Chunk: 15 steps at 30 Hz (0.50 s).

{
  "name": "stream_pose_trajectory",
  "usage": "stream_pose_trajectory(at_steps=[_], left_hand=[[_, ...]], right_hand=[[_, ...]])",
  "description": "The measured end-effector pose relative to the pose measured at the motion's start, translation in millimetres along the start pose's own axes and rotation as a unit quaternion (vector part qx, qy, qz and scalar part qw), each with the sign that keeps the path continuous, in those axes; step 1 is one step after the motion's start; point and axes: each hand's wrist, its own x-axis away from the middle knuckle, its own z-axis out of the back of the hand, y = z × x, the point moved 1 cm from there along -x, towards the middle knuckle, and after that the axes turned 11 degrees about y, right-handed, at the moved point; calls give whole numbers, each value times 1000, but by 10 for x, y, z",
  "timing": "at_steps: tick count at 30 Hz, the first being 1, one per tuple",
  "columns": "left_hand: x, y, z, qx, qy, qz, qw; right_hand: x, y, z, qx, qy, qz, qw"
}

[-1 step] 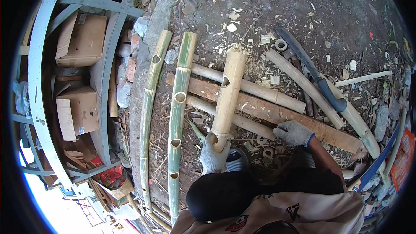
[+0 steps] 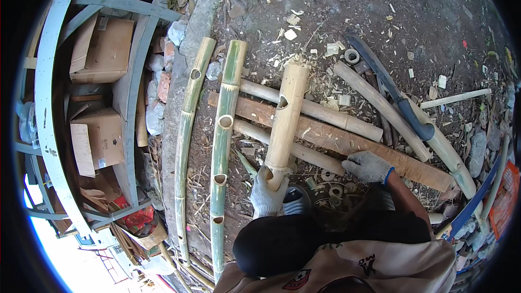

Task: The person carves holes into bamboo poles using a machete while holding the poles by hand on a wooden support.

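Note:
My gloved left hand [image 2: 267,199] is closed around the near end of a thick tan bamboo pole [image 2: 287,114]. Two notched holes show in that pole, one close to my fingers, the other farther up. It lies across two thinner bamboo poles, a far one [image 2: 347,119] and a near one [image 2: 312,157], with a brown wooden plank [image 2: 353,140] between them. By the right end of the near pole, at the plank's edge, is my gloved right hand [image 2: 370,167]. Its fingers are curled; whatever may be in them is hidden.
To the left lie two long green bamboo poles, one [image 2: 219,146] with several holes, another [image 2: 187,125] beyond it. A dark-handled machete [image 2: 415,119] rests on bamboo at right. Cut bamboo rings [image 2: 336,190] and chips litter the soil. Cardboard boxes [image 2: 106,49] sit in a grey rack.

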Motion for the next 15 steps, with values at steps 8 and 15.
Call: stream_pose_trajectory(at_steps=[8,15], left_hand=[[-20,24,-7,-1,-9,9,1000],[-7,-32,16,-14,-15,13,1000]], right_hand=[[25,-20,33,7,-1,-11,1000],[28,-58,13,-43,-4,-33,999]])
